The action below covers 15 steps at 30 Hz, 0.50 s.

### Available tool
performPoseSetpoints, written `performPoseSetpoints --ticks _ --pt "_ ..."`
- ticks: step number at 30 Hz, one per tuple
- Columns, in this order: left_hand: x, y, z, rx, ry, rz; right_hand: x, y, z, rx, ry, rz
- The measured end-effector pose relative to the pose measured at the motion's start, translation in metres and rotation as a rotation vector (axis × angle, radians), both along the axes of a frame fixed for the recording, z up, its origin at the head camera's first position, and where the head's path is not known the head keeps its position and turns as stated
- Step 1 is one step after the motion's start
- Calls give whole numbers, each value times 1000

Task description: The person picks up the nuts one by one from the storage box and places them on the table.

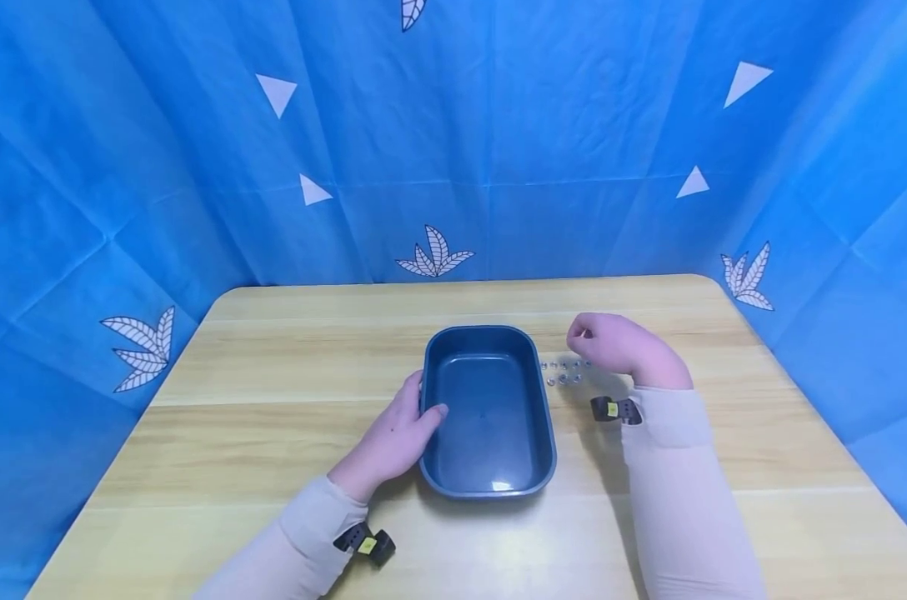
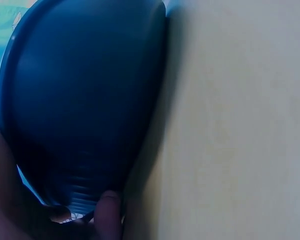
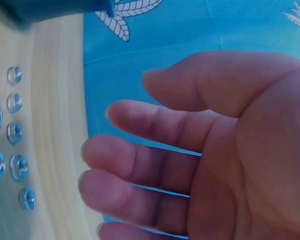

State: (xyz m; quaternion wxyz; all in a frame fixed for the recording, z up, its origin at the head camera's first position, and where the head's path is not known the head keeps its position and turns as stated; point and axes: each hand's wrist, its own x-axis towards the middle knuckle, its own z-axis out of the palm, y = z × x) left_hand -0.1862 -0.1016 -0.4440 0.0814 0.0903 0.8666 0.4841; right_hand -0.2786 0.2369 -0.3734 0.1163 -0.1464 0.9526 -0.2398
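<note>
A dark blue rectangular plastic tray [image 1: 491, 425] sits on the table in the head view, its inside bare. My left hand [image 1: 395, 435] grips the tray's left wall, thumb over the rim and fingers outside. In the left wrist view the tray's outer wall [image 2: 85, 90] fills much of the frame, with a fingertip [image 2: 108, 212] beneath it. Just right of the tray lie several small metal nuts [image 1: 563, 379] in rough rows. Over their right end hovers my right hand [image 1: 620, 343], fingers loosely bent. The right wrist view shows nothing between its fingers, apart from the nuts [image 3: 19, 167].
The light wooden table [image 1: 273, 467] extends to both sides of the tray. Blue patterned cloth [image 1: 491, 142] hangs behind its back edge and along both sides. Each wrist wears a black strap, the right strap [image 1: 617, 409] close to the nuts.
</note>
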Motion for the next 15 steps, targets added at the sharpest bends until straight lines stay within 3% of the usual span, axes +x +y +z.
performPoseSetpoints --ticks 6,10,13,15 --pt "3 -4 7 -26 1 -21 1 -8 8 -64 112 -7" --pt "0 -12 14 -150 22 11 1 -14 14 -108 211 -5" --pt "-5 -20 19 -276 117 29 3 -18 18 -132 276 -21" --pt "-10 -27 22 -354 219 30 5 -20 21 -148 316 -39"
